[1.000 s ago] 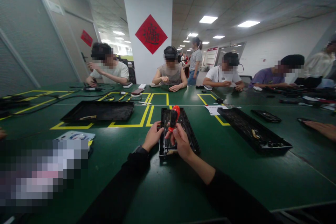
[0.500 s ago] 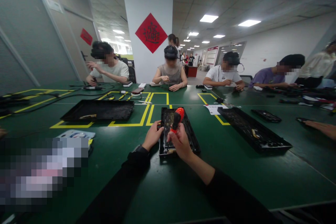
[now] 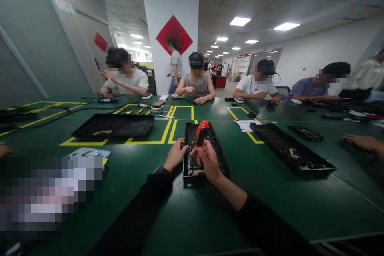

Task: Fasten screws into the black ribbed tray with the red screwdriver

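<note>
A red and black screwdriver (image 3: 203, 131) is gripped in my right hand (image 3: 211, 163), its handle upward and its shaft angled down over a black tray (image 3: 224, 164). The tip is too small to make out. My left hand (image 3: 175, 156) grips the left rim of that tray, thumb on top near the dark part lying inside. A small tan piece (image 3: 198, 173) sits at the tray's near end. My right hand covers part of the inside.
Another black tray (image 3: 132, 126) lies ahead to the left, and a long one (image 3: 289, 150) to the right. A dark flat part (image 3: 306, 132) and a paper sheet (image 3: 244, 125) rest farther right. Co-workers sit opposite; other people's hands show at both sides.
The screwdriver handle has turned slightly more upright, and my right hand's fingers have shifted on it. My left hand stays on the tray. A person in the background has walked left.
</note>
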The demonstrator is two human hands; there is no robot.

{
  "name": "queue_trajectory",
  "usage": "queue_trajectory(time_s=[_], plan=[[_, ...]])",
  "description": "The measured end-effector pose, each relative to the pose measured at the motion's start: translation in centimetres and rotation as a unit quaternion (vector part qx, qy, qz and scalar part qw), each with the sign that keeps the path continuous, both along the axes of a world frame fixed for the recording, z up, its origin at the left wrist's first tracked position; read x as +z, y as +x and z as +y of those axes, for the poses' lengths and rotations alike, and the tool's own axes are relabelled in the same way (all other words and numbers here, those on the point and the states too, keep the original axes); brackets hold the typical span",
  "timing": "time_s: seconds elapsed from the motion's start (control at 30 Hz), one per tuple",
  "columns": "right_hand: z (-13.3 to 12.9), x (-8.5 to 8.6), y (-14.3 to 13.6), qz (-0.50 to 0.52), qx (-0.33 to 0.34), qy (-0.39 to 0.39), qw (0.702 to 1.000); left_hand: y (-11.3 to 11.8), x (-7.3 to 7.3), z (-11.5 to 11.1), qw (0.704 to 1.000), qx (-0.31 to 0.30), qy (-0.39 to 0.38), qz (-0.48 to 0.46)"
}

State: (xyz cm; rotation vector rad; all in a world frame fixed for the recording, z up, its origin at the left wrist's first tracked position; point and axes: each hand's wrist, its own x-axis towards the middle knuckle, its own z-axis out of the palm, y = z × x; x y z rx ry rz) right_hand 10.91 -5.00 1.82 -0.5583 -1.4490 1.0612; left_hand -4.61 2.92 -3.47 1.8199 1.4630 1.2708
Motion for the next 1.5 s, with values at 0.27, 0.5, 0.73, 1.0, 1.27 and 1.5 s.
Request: queue_trajectory(time_s=[0.27,0.5,0.73,1.0,1.27,1.5], plan=[[-0.13,0.09,0.03,-0.023,0.008,0.001,1.0,-0.06,-0.28,0.27,1.0,0.009,0.003,0.005],[-0.19,0.14,0.08,-0.027,0.006,-0.006,1.0,-0.12,-0.33,0.27,1.0,0.0,0.004,0.005],[-0.38,0.52,0.17,-0.051,0.003,0.006,0.999,0.05,0.09,0.03,1.0,0.004,0.004,0.007],[0.25,-0.31,-0.14,0.007,0.018,-0.009,1.0,-0.12,-0.23,0.24,1.0,0.008,0.002,0.018],[-0.19,0.38,-0.06,-0.039,-0.005,0.005,0.999,-0.11,-0.12,0.2,1.0,0.01,0.003,0.006],[0.06,0.15,-0.08,-0.021,0.011,-0.01,1.0,-0.03,-0.13,0.33,1.0,0.012,-0.009,-0.005]])
